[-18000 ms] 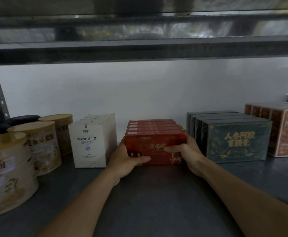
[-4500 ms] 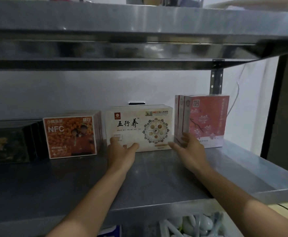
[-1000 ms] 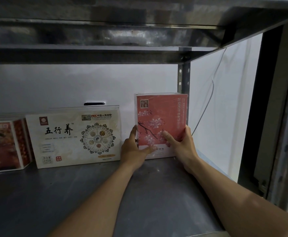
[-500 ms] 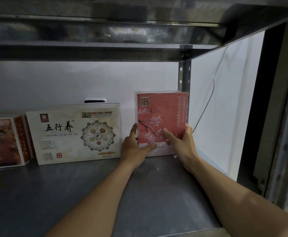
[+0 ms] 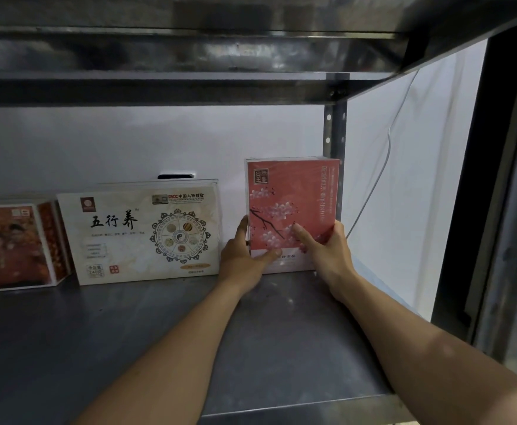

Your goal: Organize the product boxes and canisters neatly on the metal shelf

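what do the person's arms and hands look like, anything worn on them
The left forearm and right forearm are bare to the frame edge, no sleeve in view. The left hand and right hand are ungloved; no ring, watch or wristband shows.

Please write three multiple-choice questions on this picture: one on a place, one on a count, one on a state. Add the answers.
1. Where does the pink box stand? A. on the upper board B. on the metal shelf, far right, by the post C. at the front edge
2. How many box designs face us? A. three B. one C. five
3. What do the hands do? A. hang free B. one touches it C. both hold the pink box
Answers: B, it stands beside the post; A, the pink, white box and orange box fronts show; C, left hand and right hand grip its sides.
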The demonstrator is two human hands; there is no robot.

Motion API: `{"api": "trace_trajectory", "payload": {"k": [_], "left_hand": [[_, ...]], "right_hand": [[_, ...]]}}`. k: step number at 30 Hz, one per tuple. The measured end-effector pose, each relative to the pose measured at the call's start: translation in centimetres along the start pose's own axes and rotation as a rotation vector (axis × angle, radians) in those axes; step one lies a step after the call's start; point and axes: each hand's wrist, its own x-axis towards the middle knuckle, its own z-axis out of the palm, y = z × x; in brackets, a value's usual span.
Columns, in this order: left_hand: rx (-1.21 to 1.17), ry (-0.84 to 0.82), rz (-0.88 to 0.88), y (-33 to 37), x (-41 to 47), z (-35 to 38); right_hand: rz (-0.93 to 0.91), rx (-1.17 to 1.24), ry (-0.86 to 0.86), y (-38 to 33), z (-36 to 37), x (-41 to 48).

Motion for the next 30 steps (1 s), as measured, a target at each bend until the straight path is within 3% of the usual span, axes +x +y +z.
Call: {"api": "trace_trajectory", "payload": {"k": [20,30], "left_hand": [[0.018,-0.014,-0.008,0.2,-0.1,-0.1],[0.051,-0.03,-0.111,1.5,-1.6,-0.8]], "right_hand": [[0.0,-0.013,-0.003,-0.6,-0.2,-0.5],[0.105,-0.054,0.059,-2.3,-0.7,-1.7]]}}
